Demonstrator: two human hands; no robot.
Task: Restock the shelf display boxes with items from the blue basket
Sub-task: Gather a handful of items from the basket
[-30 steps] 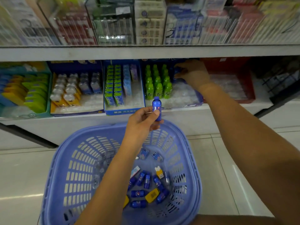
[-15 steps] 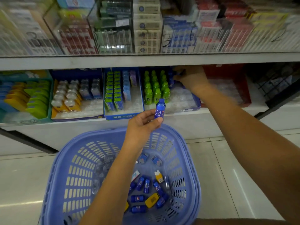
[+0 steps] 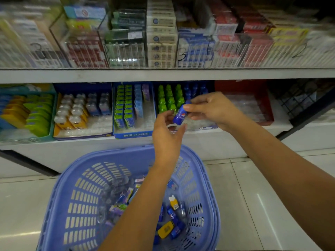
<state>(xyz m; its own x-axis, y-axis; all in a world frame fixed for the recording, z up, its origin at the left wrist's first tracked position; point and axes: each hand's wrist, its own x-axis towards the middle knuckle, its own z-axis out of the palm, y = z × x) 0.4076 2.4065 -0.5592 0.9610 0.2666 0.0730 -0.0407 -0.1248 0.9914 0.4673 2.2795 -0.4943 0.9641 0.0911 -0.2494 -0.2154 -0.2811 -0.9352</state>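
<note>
A small blue bottle (image 3: 179,115) hangs tilted in front of the lower shelf. My right hand (image 3: 212,108) pinches its cap end between thumb and fingertips. Just below and to the left, my left hand (image 3: 166,132) cups under the bottle's base with loosened fingers, the thumb a little apart from it. Behind them sits the display box (image 3: 201,127) with rows of green bottles (image 3: 169,98) and a few blue bottles (image 3: 194,89) at its back. The blue basket (image 3: 126,153) stands on the floor below, with several more blue bottles (image 3: 172,212) and small yellow packs (image 3: 165,229) in it.
Left of that box stand other display boxes: green and blue packs (image 3: 126,107), clear-capped items (image 3: 76,109), yellow and green ones (image 3: 27,113). A red box (image 3: 243,87) sits to the right, a wire rack (image 3: 299,98) beyond. The upper shelf edge (image 3: 163,75) overhangs the boxes.
My right hand has come out of the display box and taken the bottle's top. My left hand raised the bottle toward it and has loosened its hold.
</note>
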